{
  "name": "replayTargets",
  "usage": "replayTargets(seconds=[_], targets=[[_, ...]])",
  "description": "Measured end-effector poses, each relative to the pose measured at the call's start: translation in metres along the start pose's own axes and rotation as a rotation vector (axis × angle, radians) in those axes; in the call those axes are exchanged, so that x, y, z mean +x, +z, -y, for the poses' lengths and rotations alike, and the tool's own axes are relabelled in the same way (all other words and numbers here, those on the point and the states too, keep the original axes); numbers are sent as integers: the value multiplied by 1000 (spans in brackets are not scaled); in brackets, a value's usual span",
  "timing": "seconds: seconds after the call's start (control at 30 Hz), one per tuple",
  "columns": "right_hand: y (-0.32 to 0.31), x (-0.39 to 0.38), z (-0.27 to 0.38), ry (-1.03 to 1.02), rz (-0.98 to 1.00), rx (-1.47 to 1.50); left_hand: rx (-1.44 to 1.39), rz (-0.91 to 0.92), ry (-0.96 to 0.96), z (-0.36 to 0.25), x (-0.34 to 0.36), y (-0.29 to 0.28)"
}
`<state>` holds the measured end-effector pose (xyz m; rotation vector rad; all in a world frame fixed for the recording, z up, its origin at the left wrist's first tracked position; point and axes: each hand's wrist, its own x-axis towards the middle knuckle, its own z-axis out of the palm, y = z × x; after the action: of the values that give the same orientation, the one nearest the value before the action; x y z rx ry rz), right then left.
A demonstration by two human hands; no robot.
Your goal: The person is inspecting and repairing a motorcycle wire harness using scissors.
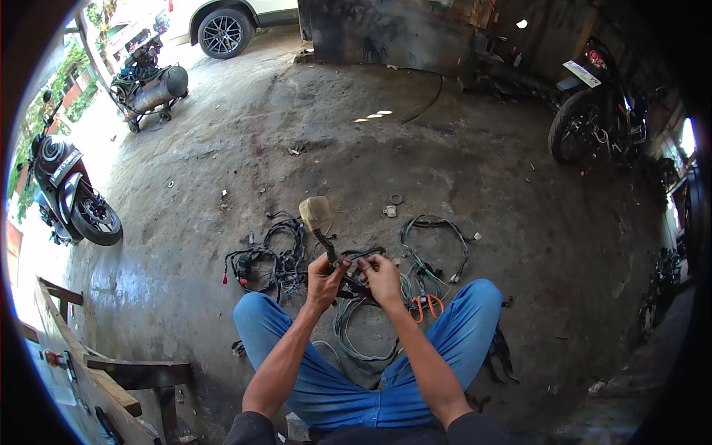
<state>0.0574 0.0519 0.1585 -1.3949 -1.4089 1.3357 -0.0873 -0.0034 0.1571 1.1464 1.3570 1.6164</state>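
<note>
Head view: left hand [323,280] grips black wire bundle [348,268] with yellowed plastic housing [315,213]; right hand [383,278] pinches thin strands.

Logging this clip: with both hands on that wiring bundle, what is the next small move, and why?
Probably pull the pinched wire free with the right hand while the left hand steadies the black wiring harness with its tan connector boot. The hands meet at one spot, and orange-handled scissors lie unused on the floor.

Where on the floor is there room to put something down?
Bare concrete lies between the wire bundles and the compressor, and right of the green cables toward the black motorcycle. It is crowded around the hands and scissors.
</note>
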Motion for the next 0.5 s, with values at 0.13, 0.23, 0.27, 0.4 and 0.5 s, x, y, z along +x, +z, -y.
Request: replayTargets(seconds=[0.13, 0.23, 0.27, 0.4, 0.5], targets=[[-2, 19, -19, 150, 509, -93, -123, 30, 152, 4, -4, -5], [-14, 26, -13, 628, 784, 189, -212, -18, 125, 6, -6, -5], [-18, 29, -21, 628, 782, 190, -248, -66, 37, 2, -7, -2], [-20, 15, -17, 531, 384, 36, -113, -109, -38, 4, -3, -4], [-24, -21, 9, -237, -87, -148, -37, -178, -173, -1, -1, -5]])
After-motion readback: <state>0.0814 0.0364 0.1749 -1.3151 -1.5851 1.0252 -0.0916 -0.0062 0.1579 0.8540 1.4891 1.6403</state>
